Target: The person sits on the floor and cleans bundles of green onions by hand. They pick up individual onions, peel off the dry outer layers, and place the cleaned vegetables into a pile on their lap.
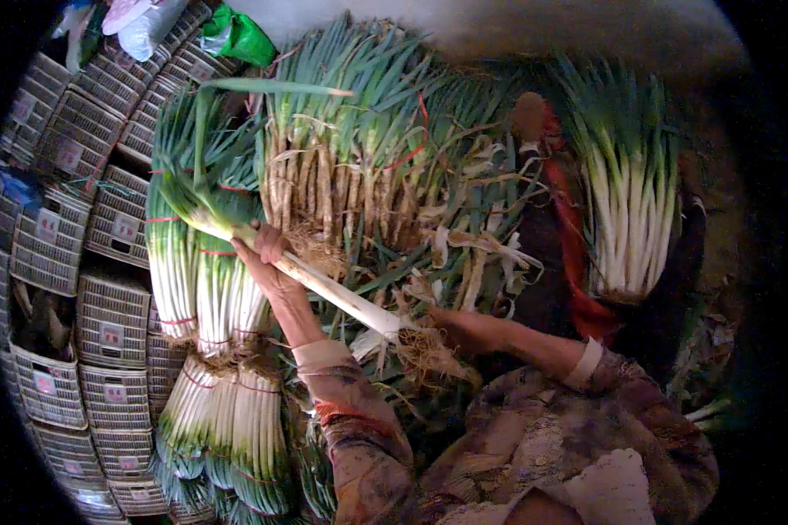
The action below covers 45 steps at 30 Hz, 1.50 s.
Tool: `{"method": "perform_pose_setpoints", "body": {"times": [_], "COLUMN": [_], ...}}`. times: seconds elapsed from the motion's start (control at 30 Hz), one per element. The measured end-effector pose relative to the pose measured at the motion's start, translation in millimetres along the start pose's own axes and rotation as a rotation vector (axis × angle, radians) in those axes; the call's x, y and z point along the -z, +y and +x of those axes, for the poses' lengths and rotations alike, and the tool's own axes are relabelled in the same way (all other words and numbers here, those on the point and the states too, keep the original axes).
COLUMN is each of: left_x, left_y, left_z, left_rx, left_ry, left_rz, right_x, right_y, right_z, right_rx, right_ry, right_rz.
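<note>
My left hand (pixel 270 254) is wrapped around the upper white shank of a large Welsh onion (pixel 341 295). The onion slants down to the right, its green leaves beyond the hand and its bushy brown roots (pixel 427 354) near my lap. Close to the root end is my right hand (pixel 456 328), dark and partly blurred. Papery brown outer skin lies by its fingers, and whether they grip it is unclear. In front of me stands a mass of untrimmed onions (pixel 341 184) with dry, soil-brown shanks.
Clean white onion bundles (pixel 226 302) tied with red bands stand at left, above more bundles (pixel 220 420) laid the opposite way. Stacked plastic crates (pixel 111 335) line the left side. Stripped leaves and skins (pixel 479 243) litter the middle. Another white bunch (pixel 630 216) stands right, beside red cloth (pixel 568 230).
</note>
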<state>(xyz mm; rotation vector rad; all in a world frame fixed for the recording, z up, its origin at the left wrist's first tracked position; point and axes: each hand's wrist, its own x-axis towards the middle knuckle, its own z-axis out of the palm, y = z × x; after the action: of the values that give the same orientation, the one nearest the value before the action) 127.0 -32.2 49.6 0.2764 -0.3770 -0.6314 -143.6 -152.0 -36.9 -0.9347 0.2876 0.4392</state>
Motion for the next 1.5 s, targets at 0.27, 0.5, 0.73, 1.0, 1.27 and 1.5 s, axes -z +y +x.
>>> {"method": "perform_pose_setpoints", "body": {"times": [0.27, 0.5, 0.73, 1.0, 1.27, 1.5], "left_x": [80, 99, 96, 81, 105, 50], "left_y": [10, 32, -51, -132, -127, -152], "left_z": [-1, -34, -57, -93, -93, -99], "left_rx": [-0.214, -0.301, -0.168, -0.034, -0.212, -0.253], "left_ry": [0.317, 0.405, 0.17, 0.182, 0.26, 0.275], "left_rz": [0.19, 0.061, 0.087, 0.073, 0.129, 0.166], "right_x": [-12, 4, 36, 30, 46, 38], "right_y": [23, -1, -107, -3, 28, -5], "right_z": [-48, -98, -4, -15, -69, -10], "right_rx": [0.468, 0.62, 0.813, 0.077, 0.044, 0.551], "right_ry": [0.309, 0.614, 1.292, 0.074, 0.11, 0.44], "right_rz": [-0.808, -0.859, -1.818, -0.706, -0.8, -1.021]}}
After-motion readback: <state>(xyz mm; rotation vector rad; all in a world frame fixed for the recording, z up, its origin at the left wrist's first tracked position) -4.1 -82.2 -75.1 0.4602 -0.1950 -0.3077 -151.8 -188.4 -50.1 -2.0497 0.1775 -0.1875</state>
